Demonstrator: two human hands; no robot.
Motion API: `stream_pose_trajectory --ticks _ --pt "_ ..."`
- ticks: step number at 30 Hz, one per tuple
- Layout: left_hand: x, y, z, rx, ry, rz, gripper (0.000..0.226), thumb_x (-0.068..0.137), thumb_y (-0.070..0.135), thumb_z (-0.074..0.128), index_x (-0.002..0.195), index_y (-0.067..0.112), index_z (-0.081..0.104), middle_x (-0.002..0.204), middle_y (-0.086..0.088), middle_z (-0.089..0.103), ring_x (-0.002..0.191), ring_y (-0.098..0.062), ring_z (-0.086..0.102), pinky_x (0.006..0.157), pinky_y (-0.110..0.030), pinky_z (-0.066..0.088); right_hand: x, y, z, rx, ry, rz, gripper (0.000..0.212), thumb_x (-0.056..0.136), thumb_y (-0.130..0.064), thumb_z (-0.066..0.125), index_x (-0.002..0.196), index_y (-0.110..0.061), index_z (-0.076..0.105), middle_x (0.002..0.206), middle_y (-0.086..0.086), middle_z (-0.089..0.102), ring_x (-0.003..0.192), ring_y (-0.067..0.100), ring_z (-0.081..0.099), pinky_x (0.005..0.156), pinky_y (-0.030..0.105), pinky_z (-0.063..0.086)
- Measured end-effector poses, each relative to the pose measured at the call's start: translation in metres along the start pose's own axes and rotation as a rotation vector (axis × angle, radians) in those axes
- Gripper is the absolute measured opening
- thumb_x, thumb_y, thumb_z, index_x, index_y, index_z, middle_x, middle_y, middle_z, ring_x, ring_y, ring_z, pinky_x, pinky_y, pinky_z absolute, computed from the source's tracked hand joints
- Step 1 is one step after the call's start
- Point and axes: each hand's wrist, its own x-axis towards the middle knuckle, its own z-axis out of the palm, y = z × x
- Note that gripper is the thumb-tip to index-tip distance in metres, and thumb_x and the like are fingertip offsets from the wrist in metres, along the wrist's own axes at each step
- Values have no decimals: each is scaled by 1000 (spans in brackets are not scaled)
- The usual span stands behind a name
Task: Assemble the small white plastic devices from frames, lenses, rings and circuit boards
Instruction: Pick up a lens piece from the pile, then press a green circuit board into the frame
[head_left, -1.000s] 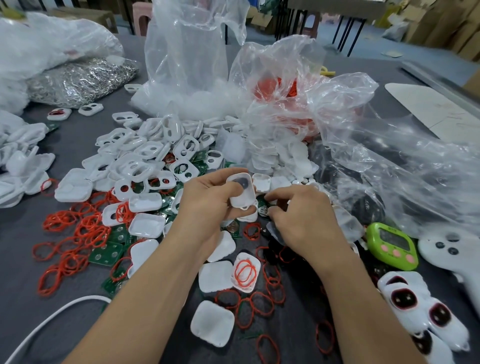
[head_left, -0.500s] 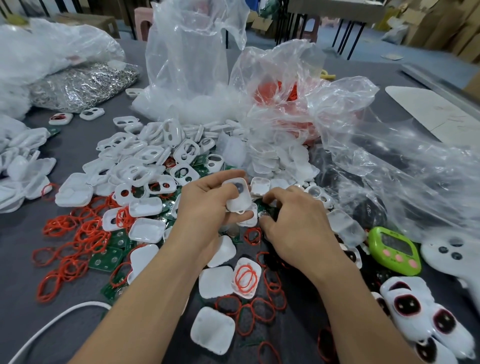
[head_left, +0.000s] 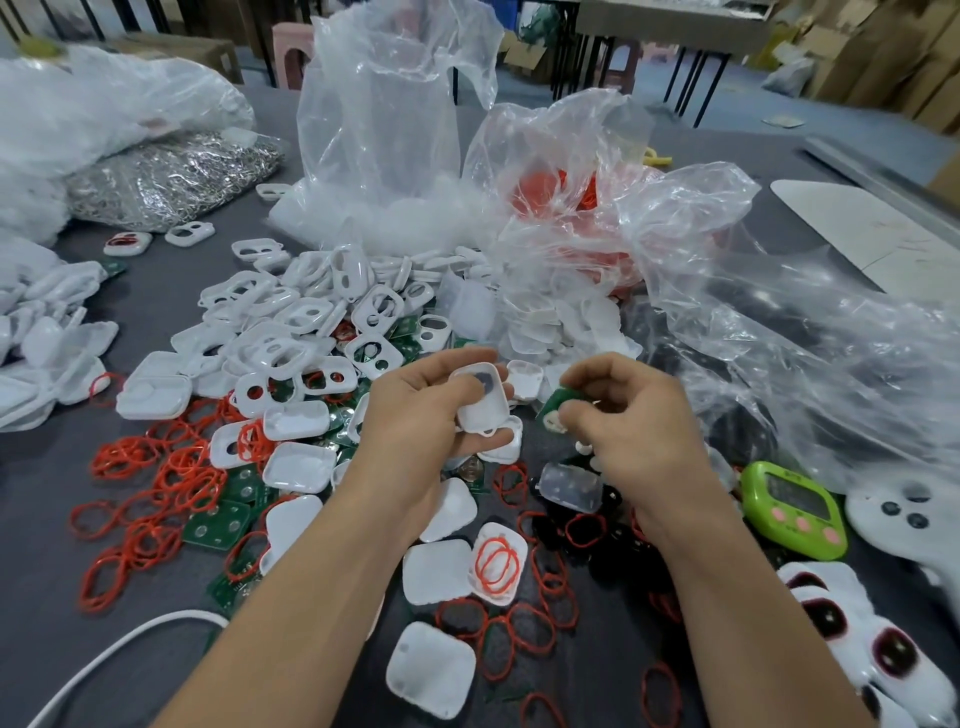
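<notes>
Closest in, a white cover (head_left: 431, 670) lies flat on the grey table (head_left: 62, 545), with loose red rings (head_left: 524, 631) scattered all round it. A bit further out, both hands are up off the table, side by side.

The left hand (head_left: 415, 426) has its thumb and fingers curled round a white frame (head_left: 480, 405). The frame's long axis runs pretty much toward and away from the person. The little loop end points back at them, and there's a dark round spot near the far end.

The right hand (head_left: 639, 431) pinches a green circuit board (head_left: 560, 402) between thumb and fingertips. It's just right of the frame, close but not touching as far as I can see. The fingers hide most of the board, so I can't tell which way it points.

A green timer (head_left: 795, 512) sits off to the right. Behind the hands is the pile of frames (head_left: 291, 322), then crumpled plastic bags (head_left: 395, 130) at the back.
</notes>
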Motion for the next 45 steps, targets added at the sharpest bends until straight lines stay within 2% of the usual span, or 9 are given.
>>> stream_pose_trajectory --ticks 5,10,15,19,25,32,37,41,45 --pt "1 0 2 -3 -6 9 25 96 -6 61 94 11 79 98 -12 80 86 -22 78 57 -31 62 2 -4 -3 447 -50 159 29 92 10 65 82 -17 72 70 -1 72 52 11 59 59 24 52" --pt "1 -1 3 57 -7 37 22 96 -5 62 98 10 79 100 -13 79 84 -21 77 58 -31 62 2 -7 -2 562 -139 211 24 94 5 64 84 -16 71 69 3 72 54 13 62 64 28 48" --pt "-1 -1 5 91 -1 35 23 95 -6 63 96 11 79 94 -10 80 78 -18 76 55 -29 61 3 -2 -3 420 -108 104 41 93 8 65 69 -23 80 73 2 74 65 15 63 62 24 51" --pt "-1 2 3 95 6 22 25 95 -6 62 94 12 80 95 -11 80 79 -19 76 54 -28 60 4 2 -5 79 18 -41 48 98 4 54 73 -30 78 64 -8 66 52 7 56 53 19 51" --pt "-2 5 0 70 24 5 24 95 -5 61 98 9 80 93 -10 80 77 -20 76 52 -28 59 -1 2 5 66 90 -48 25 90 -3 70 88 -28 72 75 -5 73 56 20 74 49 28 58" --pt "1 4 0 11 18 -53 24 96 2 62 89 11 83 100 -15 79 91 -30 76 60 -32 61 -2 0 -2 -145 99 -51 36 82 7 71 76 -28 66 80 -9 76 77 13 76 78 46 64" --pt "0 3 -2 63 -45 -27 25 94 -6 63 92 14 80 94 -9 80 78 -18 76 59 -29 61 -4 -3 -4 -294 152 -135 18 80 -17 85 75 -31 76 70 -23 72 66 -4 68 60 9 50" --pt "-1 4 -3 70 -51 -1 28 94 -9 60 92 12 78 86 -7 78 72 -16 74 57 -28 60 -8 -7 -6 -354 174 -146 12 75 -28 91 74 -31 79 61 -19 69 65 -4 66 58 7 47" --pt "-2 5 -5 76 -67 -2 26 96 -9 59 96 10 77 84 -5 78 70 -15 75 57 -30 62 -9 -10 -2 -473 54 -93 19 80 -13 86 82 -32 83 72 -22 66 71 -13 62 61 -3 40"
